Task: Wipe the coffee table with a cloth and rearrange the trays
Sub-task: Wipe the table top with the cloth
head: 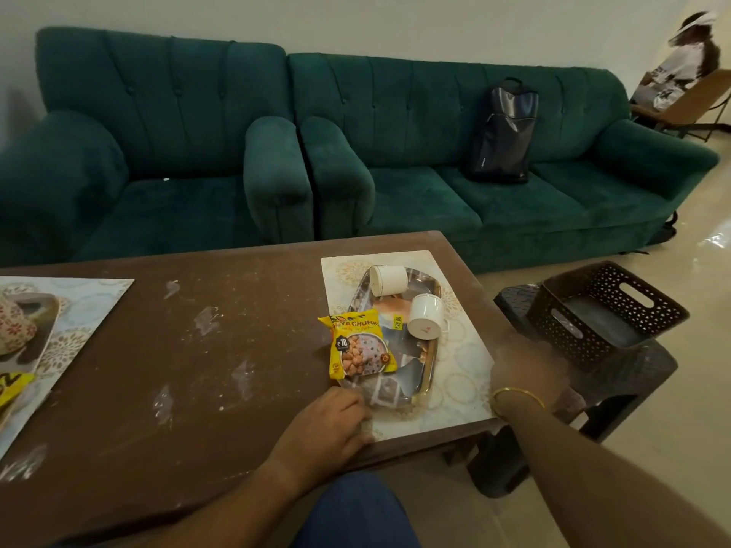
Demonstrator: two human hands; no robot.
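Note:
A brown coffee table (178,350) with white smudges fills the foreground. On its right end lies a pale patterned placemat (463,373) bearing a steel tray (429,286). The tray holds two tipped white cups (389,280) (425,316) and a yellow snack packet (358,346). My left hand (332,419) rests on the near left corner of the placemat, touching the tray's near edge. My right hand (526,369) is blurred at the placemat's right edge; its grip is unclear. At the far left, a second placemat (79,310) carries another tray, partly cut off. No cloth shows.
A dark perforated basket (605,310) stands on a dark plastic stool (633,373) right of the table. Behind the table are a green armchair (158,152) and a green sofa (494,172) with a black backpack (502,128). A person (680,65) sits far right.

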